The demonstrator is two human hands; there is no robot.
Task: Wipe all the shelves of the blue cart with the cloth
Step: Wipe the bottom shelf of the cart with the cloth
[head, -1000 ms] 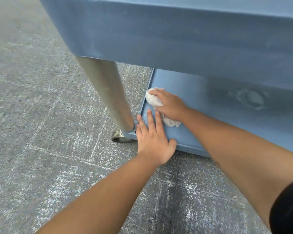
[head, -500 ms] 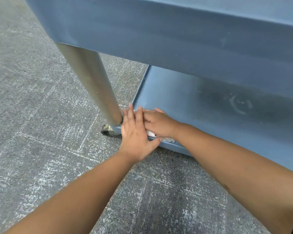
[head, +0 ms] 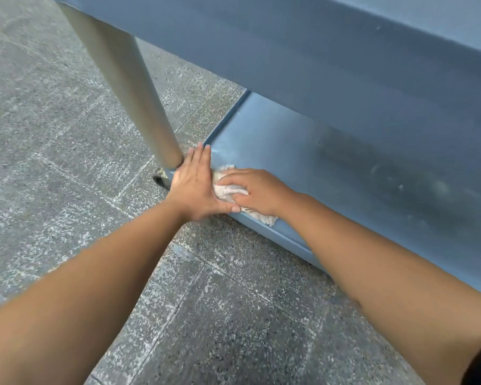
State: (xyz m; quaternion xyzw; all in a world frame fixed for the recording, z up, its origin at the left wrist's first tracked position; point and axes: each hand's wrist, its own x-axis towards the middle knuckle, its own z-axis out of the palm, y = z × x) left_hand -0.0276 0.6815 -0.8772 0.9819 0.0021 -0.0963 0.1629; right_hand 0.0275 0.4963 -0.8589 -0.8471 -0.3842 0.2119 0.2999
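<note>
The crumpled white cloth (head: 231,190) lies at the front left corner of the blue cart's bottom shelf (head: 303,151), and one end of it hangs over the low front rim. The right hand (head: 257,191) presses on the cloth with fingers slightly bent and spread over it; whether the fingers really grip the fabric, I cannot tell. The left hand (head: 196,187) lies flat with straight fingers together on the same corner, its thumb touching the cloth. Its fingertips reach the foot of the round grey metal post (head: 128,87), which stands just beside this corner and blocks the way to the left. Below the post a dark caster wheel (head: 159,181) is partly visible. The shelf surface shows dull smears and a faint round mark to the right. The upper blue shelf (head: 317,51) overhangs the lower one. Around is the speckled grey stone floor (head: 53,148).
</note>
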